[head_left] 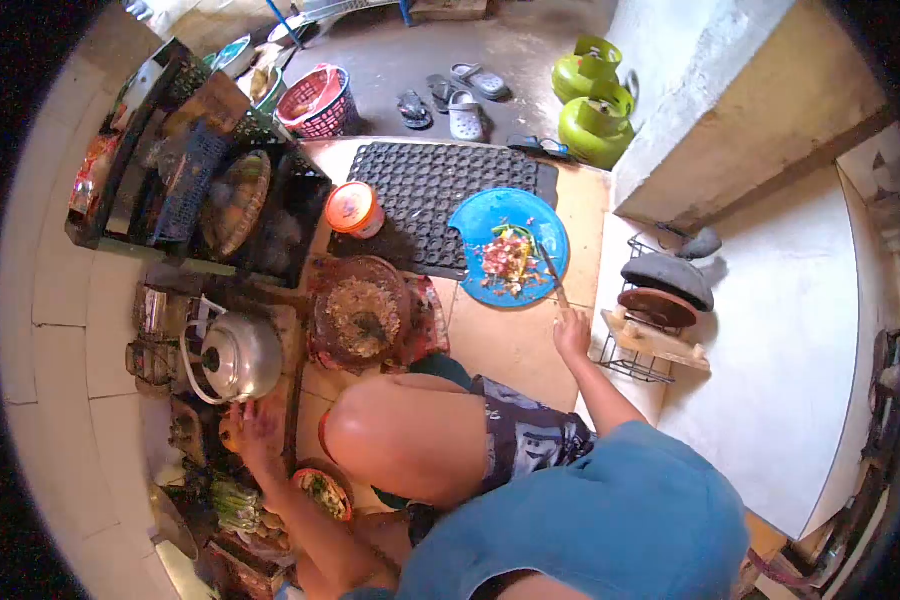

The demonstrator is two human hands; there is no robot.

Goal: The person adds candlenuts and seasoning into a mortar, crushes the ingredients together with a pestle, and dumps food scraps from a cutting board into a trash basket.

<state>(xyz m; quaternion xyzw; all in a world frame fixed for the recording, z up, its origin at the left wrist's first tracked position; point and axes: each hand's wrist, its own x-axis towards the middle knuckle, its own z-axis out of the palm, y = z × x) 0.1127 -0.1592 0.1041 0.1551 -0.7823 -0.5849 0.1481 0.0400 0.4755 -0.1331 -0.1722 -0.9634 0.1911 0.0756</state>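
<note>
My right hand (pixel 572 334) is closed around the handle of a knife (pixel 549 266). Its blade lies over a blue round board (pixel 485 207) with a notch in its left rim. Chopped reddish and green food (pixel 510 255) is heaped on the board near the blade. My left hand (pixel 253 432) reaches out just below a metal kettle (pixel 242 358), fingers stretched and somewhat blurred. Whether it touches the kettle or a small thing beside it, I cannot make out. Ahead of my knee, a wide brown mortar (pixel 322 290) contains a coarse brown mash (pixel 365 312).
An orange-lidded tub (pixel 355 209) stands on a black rubber mat (pixel 410 185). On the right, a wire rack (pixel 635 368) holds stone and wooden pieces. A dark shelf (pixel 290 200) is at left; green gas cylinders (pixel 595 130), sandals (pixel 466 116) and a basket (pixel 320 118) lie beyond.
</note>
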